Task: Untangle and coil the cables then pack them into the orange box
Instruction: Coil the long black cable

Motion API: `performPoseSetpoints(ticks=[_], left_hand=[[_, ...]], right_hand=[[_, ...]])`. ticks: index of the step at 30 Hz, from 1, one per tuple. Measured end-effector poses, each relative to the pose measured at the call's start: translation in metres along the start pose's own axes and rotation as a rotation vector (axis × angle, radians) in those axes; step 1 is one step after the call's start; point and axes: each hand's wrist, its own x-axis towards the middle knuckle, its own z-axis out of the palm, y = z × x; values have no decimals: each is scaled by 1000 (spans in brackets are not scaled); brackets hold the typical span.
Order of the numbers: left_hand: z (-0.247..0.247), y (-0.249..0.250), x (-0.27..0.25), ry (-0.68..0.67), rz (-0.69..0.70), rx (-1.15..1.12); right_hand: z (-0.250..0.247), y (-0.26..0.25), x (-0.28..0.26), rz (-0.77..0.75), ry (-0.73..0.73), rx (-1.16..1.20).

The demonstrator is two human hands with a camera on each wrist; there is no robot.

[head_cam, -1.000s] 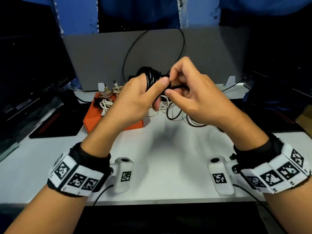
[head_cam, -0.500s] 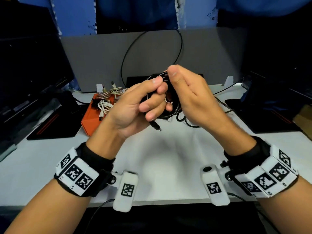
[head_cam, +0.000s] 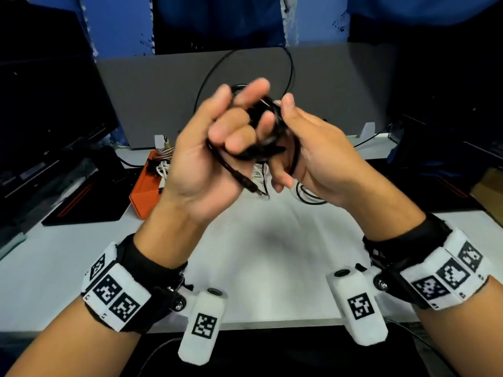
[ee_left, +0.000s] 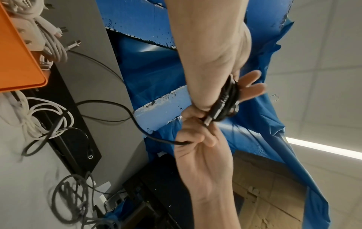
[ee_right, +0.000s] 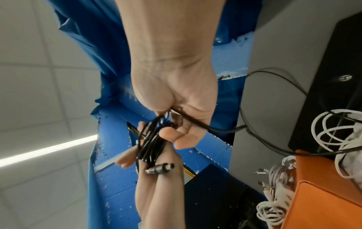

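A black cable coil is wound around my left hand, which is raised palm toward me with fingers curled through the loops. Its barrel plug dangles below the palm. My right hand grips the coil's right side and pinches the loose strand. That strand arcs up against the grey panel. In the left wrist view the coil sits between both hands. The orange box lies at the left behind my left hand, with coiled white cables in it.
More white cable and a black cable loop lie on the white table behind my hands. A tangled dark cable lies further right. Black mats and monitors flank the table. A grey panel closes the back.
Both hands have risen. My left hand turned from back-up to palm toward me with the coil on it. My right hand swung the strand round to the coil's right side.
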Motion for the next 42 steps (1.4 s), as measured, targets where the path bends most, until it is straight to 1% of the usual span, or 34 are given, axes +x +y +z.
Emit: performPoseSetpoints(ticks=[2, 3, 4, 6, 8, 9, 10, 11, 12, 13, 14, 15, 16, 19, 22, 24, 26, 28, 29, 30, 32, 35, 36, 37, 38, 39, 40, 42], left_hand=[[-2, 2, 3, 134, 123, -38], [-4, 4, 4, 201, 176, -10], [-6, 5, 4, 263, 227, 75], [-8, 2, 6, 369, 346, 386], [-7, -4, 5, 465, 503, 779], [-7, -5, 4, 463, 558, 968], [-7, -4, 3, 432, 572, 1153], [-9, -2, 2, 396, 539, 1339], [-12, 2, 1, 377, 470, 1528], [-15, 6, 1, 367, 387, 1707], [-17, 11, 0, 358, 294, 1839], [-18, 15, -1, 332, 201, 1903], [-18, 18, -1, 281, 118, 1904], [-17, 26, -2, 85, -82, 1720], [-17, 36, -5, -95, -201, 1471], [-20, 40, -7, -160, -245, 1384], [-25, 40, -8, -208, -321, 1280], [-29, 36, -8, -211, -404, 1204], [-30, 33, -7, -200, -419, 1165], [-31, 32, -6, -186, -416, 1104], [-31, 33, -4, -129, -394, 888], [-29, 30, 1, -50, -343, 457], [-26, 29, 2, -36, -300, 312], [-23, 27, 4, -32, -254, 143], [-21, 26, 6, -42, -217, -29], [-20, 26, 7, -54, -173, -154], [-19, 27, 7, -54, -125, -223], [-17, 30, 6, -29, -38, -244]], right_hand=[[-5, 8, 2, -30, -58, -182], [-5, 11, 2, -40, -94, -307], [-4, 14, 3, -35, -132, -434], [2, 17, 1, -1, -228, -655], [9, 16, -3, -1, -301, -778], [9, 14, -4, -25, -302, -817], [8, 11, -4, -59, -276, -858], [6, 7, -4, -95, -234, -887], [3, 4, -3, -125, -179, -891], [-1, 3, -2, -149, -119, -866], [-5, 1, -2, -170, -62, -817], [-8, 1, -1, -190, -13, -757], [-9, 1, -1, -208, 23, -702], [-8, 0, -1, -257, 45, -598], [-7, 0, -1, -273, 32, -530], [-7, 0, -1, -277, 20, -539], [-7, 0, -3, -281, -10, -580], [-7, -2, -4, -313, -27, -693], [-8, -4, -4, -333, -20, -773], [-11, -5, -4, -353, 2, -850], [-20, -6, -1, -381, 97, -963], [-30, -3, 5, -349, 345, -1120], [-30, -1, 6, -329, 429, -1142], [-27, 2, 7, -318, 478, -1137], [-24, 4, 7, -309, 485, -1116], [-21, 7, 6, -292, 455, -1076], [-18, 10, 6, -256, 399, -1022], [-11, 17, 7, -138, 263, -879]])
